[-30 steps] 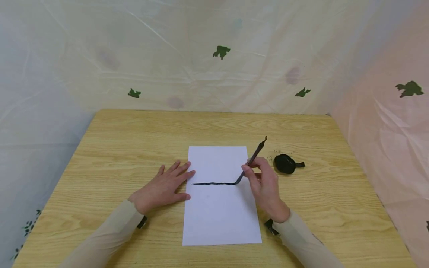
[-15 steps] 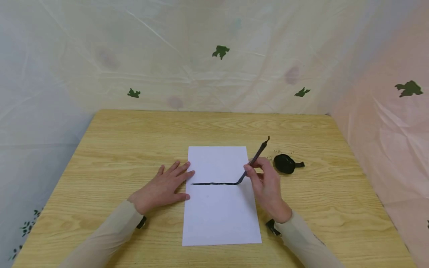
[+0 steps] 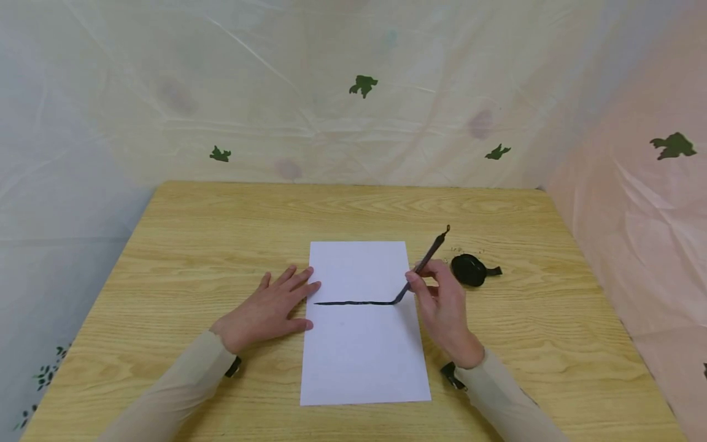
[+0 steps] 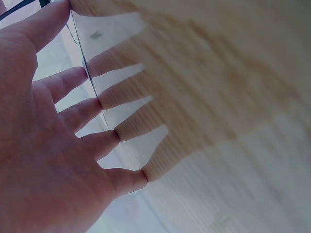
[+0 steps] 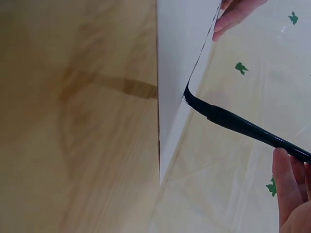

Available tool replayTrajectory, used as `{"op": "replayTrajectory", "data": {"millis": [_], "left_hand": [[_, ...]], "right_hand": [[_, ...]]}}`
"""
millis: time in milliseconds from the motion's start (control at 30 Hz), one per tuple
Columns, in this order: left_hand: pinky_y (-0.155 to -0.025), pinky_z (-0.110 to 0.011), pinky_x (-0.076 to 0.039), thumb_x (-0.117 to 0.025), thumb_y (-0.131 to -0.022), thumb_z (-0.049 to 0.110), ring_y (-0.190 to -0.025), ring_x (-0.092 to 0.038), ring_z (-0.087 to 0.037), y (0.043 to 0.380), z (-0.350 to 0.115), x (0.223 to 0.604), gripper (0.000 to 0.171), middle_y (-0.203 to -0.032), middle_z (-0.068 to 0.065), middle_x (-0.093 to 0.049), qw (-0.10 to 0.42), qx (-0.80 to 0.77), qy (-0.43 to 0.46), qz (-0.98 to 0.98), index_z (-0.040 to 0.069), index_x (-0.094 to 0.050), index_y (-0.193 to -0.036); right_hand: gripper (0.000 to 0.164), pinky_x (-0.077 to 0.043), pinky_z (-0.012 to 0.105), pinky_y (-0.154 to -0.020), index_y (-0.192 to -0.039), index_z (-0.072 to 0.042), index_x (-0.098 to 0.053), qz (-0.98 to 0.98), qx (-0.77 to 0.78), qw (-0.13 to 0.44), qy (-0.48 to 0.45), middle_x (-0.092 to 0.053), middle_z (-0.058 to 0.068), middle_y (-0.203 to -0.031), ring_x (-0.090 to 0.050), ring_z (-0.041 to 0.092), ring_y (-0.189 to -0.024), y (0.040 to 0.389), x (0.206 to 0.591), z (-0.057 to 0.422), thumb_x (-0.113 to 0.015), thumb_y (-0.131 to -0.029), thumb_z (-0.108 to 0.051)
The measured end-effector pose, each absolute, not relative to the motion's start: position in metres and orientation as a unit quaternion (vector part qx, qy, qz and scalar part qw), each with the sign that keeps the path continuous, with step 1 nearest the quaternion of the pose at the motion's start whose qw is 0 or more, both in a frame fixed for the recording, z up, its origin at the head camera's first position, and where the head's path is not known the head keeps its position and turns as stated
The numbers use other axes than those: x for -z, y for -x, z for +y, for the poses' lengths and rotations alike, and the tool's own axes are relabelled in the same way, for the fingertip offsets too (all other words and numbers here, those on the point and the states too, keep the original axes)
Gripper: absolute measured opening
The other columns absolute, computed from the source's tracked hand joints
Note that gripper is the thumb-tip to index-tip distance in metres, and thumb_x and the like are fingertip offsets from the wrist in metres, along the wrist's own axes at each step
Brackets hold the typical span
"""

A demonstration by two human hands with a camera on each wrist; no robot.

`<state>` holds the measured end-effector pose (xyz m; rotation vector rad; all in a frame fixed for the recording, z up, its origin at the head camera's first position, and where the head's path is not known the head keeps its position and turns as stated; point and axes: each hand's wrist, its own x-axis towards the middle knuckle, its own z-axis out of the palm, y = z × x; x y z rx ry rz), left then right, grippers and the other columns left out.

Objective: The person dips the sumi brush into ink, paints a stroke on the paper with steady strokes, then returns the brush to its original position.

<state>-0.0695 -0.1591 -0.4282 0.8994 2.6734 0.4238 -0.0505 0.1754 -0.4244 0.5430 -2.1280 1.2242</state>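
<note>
My right hand [image 3: 444, 307] pinches a dark calligraphy brush [image 3: 424, 261] between thumb and fingers, its handle tilted up to the right. In the right wrist view the bristles [image 5: 194, 101] bend against the paper at the end of a black ink line. That line [image 3: 353, 302] runs sideways across the middle of a white paper sheet [image 3: 364, 356]. With fingers spread, my left hand [image 3: 267, 310] rests flat at the sheet's left edge, its fingertips on the paper. The left wrist view shows the palm side [image 4: 53, 141] with straight fingers.
A small black dish [image 3: 469, 270] with a short handle sits right of the paper, with dark specks beside it. The wooden table [image 3: 193, 233] backs onto a pale sheet curtain [image 3: 265, 92] with green bird shapes. A pink sheet [image 3: 652, 245] hangs at the right.
My right hand and the brush have slid a little to the right, and the ink line has grown longer that way. The left hand has stayed in place.
</note>
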Motion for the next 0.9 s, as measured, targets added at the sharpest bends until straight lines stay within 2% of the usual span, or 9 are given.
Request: {"op": "replayTrajectory", "data": {"millis": [300, 600, 900], "left_hand": [[-0.114, -0.076, -0.017, -0.069, -0.099, 0.046, -0.156, -0.016, -0.042, 0.0692, -0.1591, 0.4277, 0.074, -0.17, -0.012, -0.026, 0.144, -0.147, -0.312, 0.928, 0.014, -0.042, -0.16], [-0.114, -0.077, -0.017, -0.069, -0.099, 0.046, -0.156, -0.016, -0.042, 0.0697, -0.1591, 0.4292, 0.074, -0.17, -0.012, -0.026, 0.142, -0.148, -0.313, 0.927, 0.014, -0.042, -0.16], [-0.114, -0.077, -0.017, -0.069, -0.099, 0.046, -0.156, -0.016, -0.042, 0.0694, -0.1593, 0.4295, 0.074, -0.17, -0.012, -0.026, 0.143, -0.148, -0.312, 0.928, 0.014, -0.042, -0.16]], "right_hand": [[0.02, -0.057, 0.016, -0.071, -0.108, 0.004, -0.061, -0.81, -0.46, 0.302, -0.202, -0.066, 0.014, -0.1, -0.068, 0.025, -0.087, 0.0483, 0.4228, 0.1787, -0.073, -0.094, -0.004], [0.026, -0.057, 0.016, -0.072, -0.109, 0.006, -0.061, -0.809, -0.456, 0.312, -0.202, -0.066, 0.015, -0.1, -0.069, 0.026, -0.085, 0.0484, 0.4227, 0.1815, -0.07, -0.096, -0.015], [0.022, -0.057, 0.015, -0.071, -0.107, 0.007, -0.06, -0.807, -0.458, 0.317, -0.194, -0.067, 0.015, -0.097, -0.069, 0.025, -0.083, 0.0484, 0.4234, 0.184, -0.073, -0.094, -0.006]]}}
